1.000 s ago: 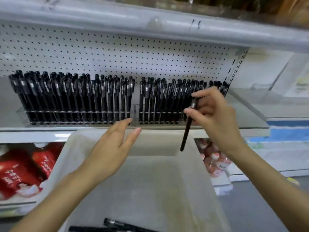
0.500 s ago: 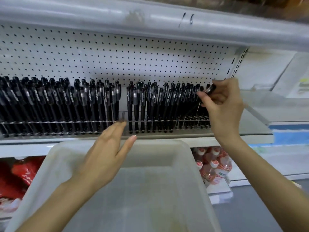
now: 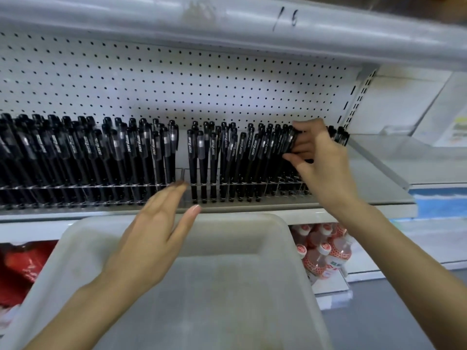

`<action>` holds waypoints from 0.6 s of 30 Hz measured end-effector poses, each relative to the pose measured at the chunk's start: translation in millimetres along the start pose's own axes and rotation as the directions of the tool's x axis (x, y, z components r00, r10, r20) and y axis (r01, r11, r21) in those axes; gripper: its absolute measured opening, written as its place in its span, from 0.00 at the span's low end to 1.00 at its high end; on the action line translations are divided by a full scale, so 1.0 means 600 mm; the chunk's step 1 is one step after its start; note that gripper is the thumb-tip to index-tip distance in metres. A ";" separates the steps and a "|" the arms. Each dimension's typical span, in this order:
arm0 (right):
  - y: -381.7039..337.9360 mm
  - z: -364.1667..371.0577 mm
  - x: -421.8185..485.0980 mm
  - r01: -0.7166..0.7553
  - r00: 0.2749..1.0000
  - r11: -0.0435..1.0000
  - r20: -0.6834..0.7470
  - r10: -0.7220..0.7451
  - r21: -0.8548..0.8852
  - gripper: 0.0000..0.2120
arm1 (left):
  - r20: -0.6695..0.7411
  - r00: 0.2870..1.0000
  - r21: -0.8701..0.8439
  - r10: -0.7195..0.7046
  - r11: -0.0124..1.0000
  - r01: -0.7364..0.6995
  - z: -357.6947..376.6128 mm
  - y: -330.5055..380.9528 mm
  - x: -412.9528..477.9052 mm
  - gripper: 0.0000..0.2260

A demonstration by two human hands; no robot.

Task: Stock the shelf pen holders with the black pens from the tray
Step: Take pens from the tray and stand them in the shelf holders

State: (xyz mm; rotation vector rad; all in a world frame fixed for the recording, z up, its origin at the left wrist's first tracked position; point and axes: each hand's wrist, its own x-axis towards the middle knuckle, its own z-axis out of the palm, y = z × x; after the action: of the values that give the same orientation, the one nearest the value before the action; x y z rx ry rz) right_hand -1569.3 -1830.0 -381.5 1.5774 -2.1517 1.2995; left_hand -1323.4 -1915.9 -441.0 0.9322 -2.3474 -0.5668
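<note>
Two clear pen holders stand side by side on the shelf, the left holder [image 3: 83, 190] and the right holder [image 3: 252, 192], both packed with upright black pens. My right hand [image 3: 316, 157] is at the right end of the right holder and pinches a black pen [image 3: 290, 141] among the standing pens. My left hand [image 3: 154, 228] hovers with straight fingers over the far rim of the white tray [image 3: 298, 251], fingertips near the gap between the holders. The tray's visible bottom shows no pens.
A white pegboard [image 3: 177, 84] backs the shelf, and a grey shelf edge [image 3: 227, 18] overhangs above. Below the shelf lie red packages [image 3: 22, 269] at left and pink-capped bottles [image 3: 326, 251] at right. A clear divider [image 3: 379, 157] bounds the shelf on the right.
My right hand lifted the pen from in front of the tray up to the right holder and lowered it in among the standing pens. The view tilted upward; my left hand stayed put.
</note>
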 end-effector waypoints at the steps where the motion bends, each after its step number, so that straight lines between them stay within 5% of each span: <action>1: -0.001 0.001 0.000 -0.004 1.000 1.000 0.011 0.004 -0.011 0.21 | 0.002 1.000 -0.001 -0.001 1.000 0.001 0.000 0.000 0.001 0.31; 12: -0.028 -0.008 -0.009 -0.012 0.996 0.983 0.083 0.027 -0.185 0.28 | 0.061 0.998 0.021 -0.034 0.999 0.033 -0.038 0.003 -0.041 0.32; 18: -0.091 -0.013 -0.061 0.016 0.998 1.000 0.068 -0.015 -0.015 0.15 | 0.071 0.990 0.044 -0.120 0.992 0.117 -0.087 -0.015 -0.112 0.33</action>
State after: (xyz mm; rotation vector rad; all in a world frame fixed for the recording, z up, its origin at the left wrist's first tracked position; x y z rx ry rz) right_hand -1510.7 -1802.3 -368.6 1.6516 -2.1790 1.2394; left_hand -1245.1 -1882.8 -428.4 1.0925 -2.3879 -0.6133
